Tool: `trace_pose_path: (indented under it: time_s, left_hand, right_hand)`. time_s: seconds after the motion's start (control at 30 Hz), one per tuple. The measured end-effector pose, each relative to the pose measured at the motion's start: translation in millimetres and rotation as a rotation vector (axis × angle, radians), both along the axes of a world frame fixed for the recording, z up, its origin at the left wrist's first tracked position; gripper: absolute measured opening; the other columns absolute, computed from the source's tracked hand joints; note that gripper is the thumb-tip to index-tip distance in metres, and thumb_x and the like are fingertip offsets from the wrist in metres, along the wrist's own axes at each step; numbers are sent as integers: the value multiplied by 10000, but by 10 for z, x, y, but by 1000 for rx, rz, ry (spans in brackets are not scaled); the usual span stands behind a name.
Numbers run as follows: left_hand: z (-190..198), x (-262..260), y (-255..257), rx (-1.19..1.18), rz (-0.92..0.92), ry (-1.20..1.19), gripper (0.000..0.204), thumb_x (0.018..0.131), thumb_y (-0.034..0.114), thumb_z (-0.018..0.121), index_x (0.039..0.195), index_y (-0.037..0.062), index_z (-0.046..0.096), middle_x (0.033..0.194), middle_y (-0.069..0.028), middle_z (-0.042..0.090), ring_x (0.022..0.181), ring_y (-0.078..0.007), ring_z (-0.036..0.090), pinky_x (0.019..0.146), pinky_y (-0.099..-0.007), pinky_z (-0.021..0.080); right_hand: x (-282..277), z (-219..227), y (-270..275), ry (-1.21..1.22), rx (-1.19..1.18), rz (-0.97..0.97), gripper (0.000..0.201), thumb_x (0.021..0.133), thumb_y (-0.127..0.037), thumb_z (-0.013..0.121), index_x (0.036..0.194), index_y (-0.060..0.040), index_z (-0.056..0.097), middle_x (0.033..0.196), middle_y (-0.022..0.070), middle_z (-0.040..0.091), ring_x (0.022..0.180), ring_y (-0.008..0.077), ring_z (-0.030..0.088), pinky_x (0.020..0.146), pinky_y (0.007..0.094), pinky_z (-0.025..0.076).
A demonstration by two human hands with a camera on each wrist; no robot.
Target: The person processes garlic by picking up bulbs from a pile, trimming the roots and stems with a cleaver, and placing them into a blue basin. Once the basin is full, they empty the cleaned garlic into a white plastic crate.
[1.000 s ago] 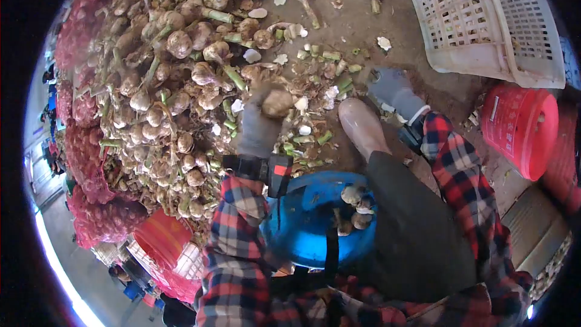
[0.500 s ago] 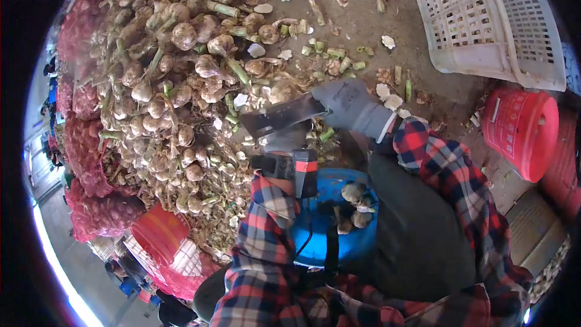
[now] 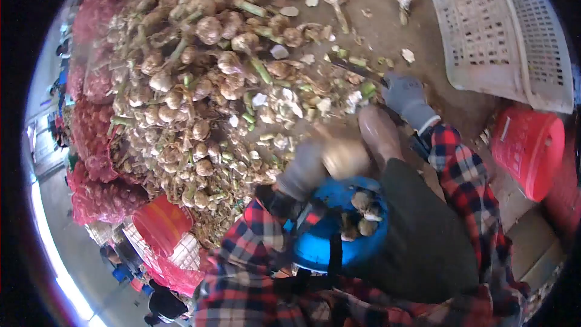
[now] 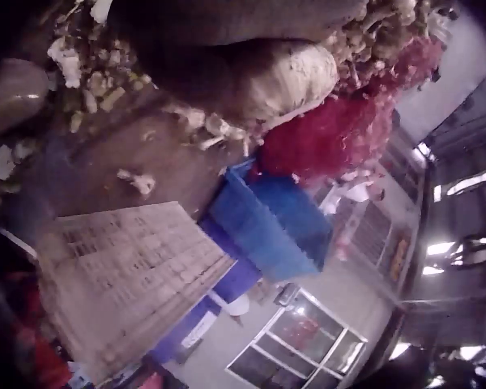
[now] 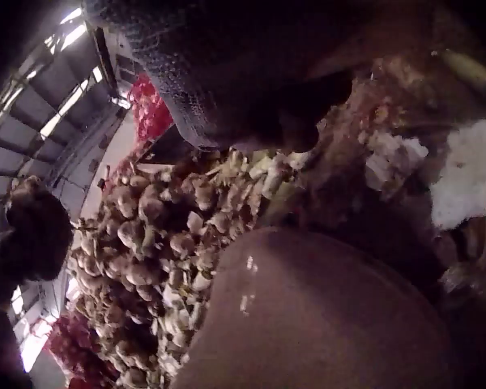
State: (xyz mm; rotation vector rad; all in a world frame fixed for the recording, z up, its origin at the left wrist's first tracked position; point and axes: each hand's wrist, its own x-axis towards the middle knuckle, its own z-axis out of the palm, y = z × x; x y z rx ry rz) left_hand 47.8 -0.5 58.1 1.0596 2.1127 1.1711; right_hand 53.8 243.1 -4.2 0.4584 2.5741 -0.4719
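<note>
In the head view, my grey-gloved left hand grasped a blurred, whitish garlic bulb near the round blue plastic tub; my grey-gloved right hand gripped a dark, flat-bladed knife. The left wrist view showed the bulb against my fingers. In the right wrist view, shadow hid my grip.

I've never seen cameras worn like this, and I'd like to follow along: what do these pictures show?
There is no robot here, just a person in gloves. The head camera looks down over both hands; each wrist camera sees its own hand close up. The left hand holds a garlic bulb, blurred in the head view. The right hand grips a dark blade. Garlic is heaped on the ground, among cut stalks. A blue tub holds a few bulbs.
</note>
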Motion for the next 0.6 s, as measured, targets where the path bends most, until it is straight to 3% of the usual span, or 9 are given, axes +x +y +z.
trace_pose_path:
  time_s: [0.07,0.13,0.17,0.2,0.33,0.4,0.47,0.53,0.6]
  left_hand:
    - [366,20,79,-102,-37,-711,428,687,244,642,1030,43,485,882,-62,553,840,-171,516,756,-291,408]
    - [401,-348,-75,-507,61,-296,538,639,309,680,1070,62,472,927,-93,540,874,-191,511,775,-300,409]
    - [238,-602,-194,-456,290,96,524,624,235,675,1080,84,467,1027,-125,490,912,-237,493,781,-312,410]
    - [244,-1017,-243,-766,137,668,554,578,161,669,1088,128,455,1138,-131,403,1006,-285,427,803,-350,399]
    - [75,-1701,-554,-1005,222,939,369,648,112,567,1003,172,487,1065,-94,422,1033,-288,393,799,-404,377]
    - [136,-1782,-539,-968,205,652,479,557,130,647,1010,152,494,1109,-91,426,1045,-288,404,799,-369,402]
    - [57,-1684,-592,-801,295,676,417,577,144,654,972,99,527,987,-95,512,892,-234,516,749,-315,431]
    - [-176,-1547,-728,-432,563,68,385,610,236,664,932,65,540,950,-90,563,853,-192,550,711,-290,439]
    - [43,-1115,-415,-394,630,-208,349,641,224,651,911,23,556,879,-86,596,762,-150,564,652,-264,444]
  right_hand:
    - [-40,-18,-89,9,-48,-1,332,704,-277,461,984,-108,518,873,149,576,829,300,549,722,396,426]
    - [-12,-42,-172,13,-79,-10,345,701,-286,466,992,-108,516,881,151,573,839,303,544,727,398,423]
    - [13,-65,-205,38,-60,-23,349,697,-290,468,989,-105,520,882,152,572,836,303,544,726,397,422]
    - [26,-79,-224,61,-41,-37,353,694,-294,470,985,-101,524,882,153,571,833,304,543,725,396,421]
    - [7,-90,-213,-8,-118,-25,336,695,-290,463,967,-104,530,876,159,571,825,301,545,725,397,421]
    - [41,-32,-209,-10,-149,-74,314,693,-284,465,951,-118,534,855,158,575,803,300,552,711,397,428]
    - [78,62,-225,30,-136,-48,305,691,-280,467,943,-122,535,848,156,576,793,303,553,702,398,430]
    - [20,146,-308,72,-124,-14,296,688,-276,468,934,-127,536,841,154,577,783,305,555,693,398,433]
    - [-141,230,-469,117,-242,126,294,691,-269,460,936,-124,534,836,150,578,769,309,556,683,397,437]
